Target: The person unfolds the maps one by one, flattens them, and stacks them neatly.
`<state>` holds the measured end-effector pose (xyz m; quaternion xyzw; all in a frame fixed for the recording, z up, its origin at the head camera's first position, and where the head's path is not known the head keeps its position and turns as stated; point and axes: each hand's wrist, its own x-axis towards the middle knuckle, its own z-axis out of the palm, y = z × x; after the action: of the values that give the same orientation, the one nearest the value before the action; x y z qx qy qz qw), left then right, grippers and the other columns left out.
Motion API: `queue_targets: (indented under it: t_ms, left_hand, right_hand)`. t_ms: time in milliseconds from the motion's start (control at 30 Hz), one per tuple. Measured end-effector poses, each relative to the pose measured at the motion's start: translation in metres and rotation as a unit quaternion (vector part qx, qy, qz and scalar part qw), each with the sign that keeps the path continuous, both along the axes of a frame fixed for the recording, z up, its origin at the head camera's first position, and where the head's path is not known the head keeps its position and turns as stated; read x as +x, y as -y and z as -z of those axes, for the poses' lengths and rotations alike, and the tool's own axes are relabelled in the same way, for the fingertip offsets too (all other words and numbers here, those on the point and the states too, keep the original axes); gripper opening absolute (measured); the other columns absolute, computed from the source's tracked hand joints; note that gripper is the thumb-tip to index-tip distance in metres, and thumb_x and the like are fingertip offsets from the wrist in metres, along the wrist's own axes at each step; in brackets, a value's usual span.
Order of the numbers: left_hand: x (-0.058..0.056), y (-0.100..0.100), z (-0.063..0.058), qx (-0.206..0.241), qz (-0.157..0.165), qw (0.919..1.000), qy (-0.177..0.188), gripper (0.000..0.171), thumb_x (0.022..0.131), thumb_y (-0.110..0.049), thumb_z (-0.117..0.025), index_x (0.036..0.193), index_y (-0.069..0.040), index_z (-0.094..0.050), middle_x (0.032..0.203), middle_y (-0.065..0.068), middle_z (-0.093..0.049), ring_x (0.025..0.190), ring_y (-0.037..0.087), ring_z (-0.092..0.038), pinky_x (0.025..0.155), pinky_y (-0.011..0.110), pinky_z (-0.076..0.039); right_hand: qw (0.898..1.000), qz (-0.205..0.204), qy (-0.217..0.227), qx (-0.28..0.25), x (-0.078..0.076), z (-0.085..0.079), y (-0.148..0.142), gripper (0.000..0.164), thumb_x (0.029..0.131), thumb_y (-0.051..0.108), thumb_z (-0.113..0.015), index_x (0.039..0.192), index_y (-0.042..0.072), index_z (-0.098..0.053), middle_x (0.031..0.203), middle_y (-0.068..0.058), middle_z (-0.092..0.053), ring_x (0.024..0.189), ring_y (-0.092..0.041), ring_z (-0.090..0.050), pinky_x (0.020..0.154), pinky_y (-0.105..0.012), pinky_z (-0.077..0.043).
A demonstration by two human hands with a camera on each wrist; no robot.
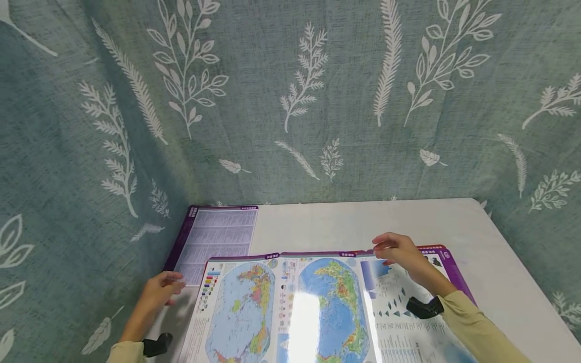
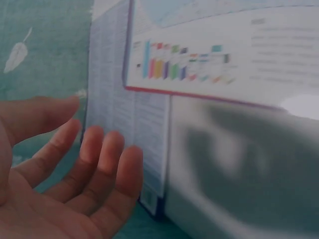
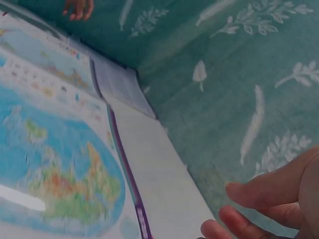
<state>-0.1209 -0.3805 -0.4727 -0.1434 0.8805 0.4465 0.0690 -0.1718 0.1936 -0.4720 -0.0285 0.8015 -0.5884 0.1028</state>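
A large glossy fold-out world map (image 1: 240,312) lies on the white table, with two oval maps and a panel of small print on the right. Its upper left corner overlaps a purple-bordered sheet of small print (image 1: 222,232). My left hand (image 1: 159,292) hovers beside the map's left edge, near that sheet. In the left wrist view its fingers (image 2: 129,172) are relaxed, palm showing, with nothing in them. Over the map's upper right part is my right hand (image 1: 401,254), fingers loosely bent and holding nothing. The right wrist view shows its fingertips (image 3: 237,194) apart from the map.
White tabletop (image 1: 363,222) shows behind the map and along its right side. A green curtain (image 1: 345,166) with white leaf prints rises at the back and on both sides. Bright glare (image 1: 304,322) covers part of the map's middle. Each wrist wears a black strap (image 1: 424,306).
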Motion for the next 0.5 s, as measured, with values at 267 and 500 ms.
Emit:
queue_targets:
  t_ms: [267,500]
  left_hand:
    - [-0.019,0.008,-0.015,0.018,0.008,0.9997,-0.011,0.041,0.093,-0.012,-0.056,0.124,0.013,-0.045,0.1,0.013,-0.062,0.084,0.018,-0.059,0.068,0.039,-0.054]
    - [-0.031,0.021,-0.02,0.016,0.003,0.9999,-0.002,0.045,0.096,-0.016,-0.051,0.13,0.012,-0.039,0.114,0.026,-0.055,0.1,0.034,-0.056,0.074,0.04,-0.053]
  right_hand:
    - [0.998,-0.02,0.037,-0.037,-0.025,-0.01,0.035,0.03,0.087,0.006,-0.062,0.115,-0.002,-0.056,0.109,-0.022,-0.059,0.093,-0.03,-0.061,0.083,-0.045,-0.051]
    - [0.996,-0.054,0.04,-0.062,-0.042,-0.018,0.064,0.03,0.086,0.004,-0.06,0.115,-0.003,-0.056,0.106,-0.023,-0.059,0.087,-0.026,-0.062,0.083,-0.048,-0.051]
